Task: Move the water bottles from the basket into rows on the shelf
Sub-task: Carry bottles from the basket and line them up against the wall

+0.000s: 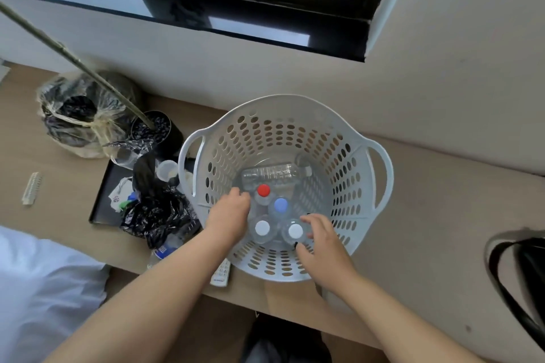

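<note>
Hands reach into basket (348, 138); left hand (228, 214) fingers curled, grip unclear; right hand (320, 240) fingers spread over white-capped bottle (295, 231).

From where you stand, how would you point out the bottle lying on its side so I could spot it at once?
Find the round white perforated plastic basket on the pale wooden shelf. Four clear bottles stand upright in its near half, showing red, blue and white caps. Just behind the red cap lies the clear ribbed plastic bottle, the only one on its side, neck pointing right.
</note>
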Demonstrator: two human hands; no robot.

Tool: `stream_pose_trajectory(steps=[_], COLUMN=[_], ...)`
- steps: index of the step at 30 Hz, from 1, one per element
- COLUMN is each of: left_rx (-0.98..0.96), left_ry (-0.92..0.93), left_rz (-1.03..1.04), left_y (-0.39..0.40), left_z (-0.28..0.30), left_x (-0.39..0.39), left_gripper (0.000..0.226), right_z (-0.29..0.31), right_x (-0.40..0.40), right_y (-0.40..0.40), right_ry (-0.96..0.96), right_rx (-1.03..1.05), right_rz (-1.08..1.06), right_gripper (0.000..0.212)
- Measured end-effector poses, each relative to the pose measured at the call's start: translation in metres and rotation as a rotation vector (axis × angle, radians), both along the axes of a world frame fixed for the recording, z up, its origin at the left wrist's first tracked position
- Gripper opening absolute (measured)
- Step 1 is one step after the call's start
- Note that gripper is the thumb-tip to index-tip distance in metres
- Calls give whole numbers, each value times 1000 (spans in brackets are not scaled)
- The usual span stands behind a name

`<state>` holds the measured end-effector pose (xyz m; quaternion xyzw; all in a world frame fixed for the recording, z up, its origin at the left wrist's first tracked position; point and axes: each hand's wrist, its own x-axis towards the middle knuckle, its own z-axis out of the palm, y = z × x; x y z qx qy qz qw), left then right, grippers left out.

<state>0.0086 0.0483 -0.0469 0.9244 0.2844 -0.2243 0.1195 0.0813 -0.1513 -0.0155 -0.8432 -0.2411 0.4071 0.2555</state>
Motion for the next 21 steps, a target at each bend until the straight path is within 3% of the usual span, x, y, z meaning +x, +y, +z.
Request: stream_pose_trajectory(steps=[7, 12, 17, 21], left_rx=[-31, -91, -107, -161], left_ry=[-420, -598, -677, -707], left_rz=[117, 214, 74, -28], left_y=[4, -5, -23, -38], left_z=[99, 169, 227, 252], left_x=[-41, -54, -57, -53], left_gripper=[32, 26, 23, 26], right_z=[64, 119, 153, 150], right_x=[3, 12, 11, 2], right_y=[5, 14, 27, 30], right_ry=[-40, -118, -211, -160], right_rx=[41, 136, 262, 305], right_rz=[30, 117, 249, 276], right_gripper=[55, 62, 79, 83])
